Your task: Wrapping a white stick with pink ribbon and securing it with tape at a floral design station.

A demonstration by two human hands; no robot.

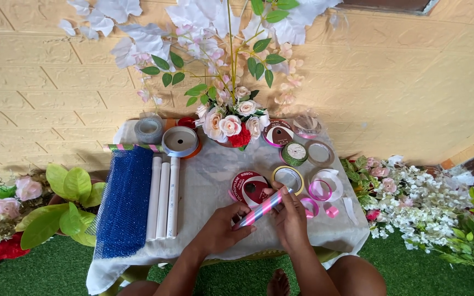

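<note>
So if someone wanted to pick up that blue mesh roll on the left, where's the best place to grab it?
Probably around its middle, coming from above. The blue mesh roll lies flat and long on the table, running front to back. Its left edge is free, while white tubes lie close along its right side, so a grip from the open left edge looks easiest.

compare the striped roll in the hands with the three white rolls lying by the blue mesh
The striped roll is pink with pale stripes; the white rolls are plain. It is single, shorter and slimmer; they are three, longer. It is held tilted above the table between the left hand and right hand; they lie flat side by side beside the blue mesh. All are slim cylinders.
</note>
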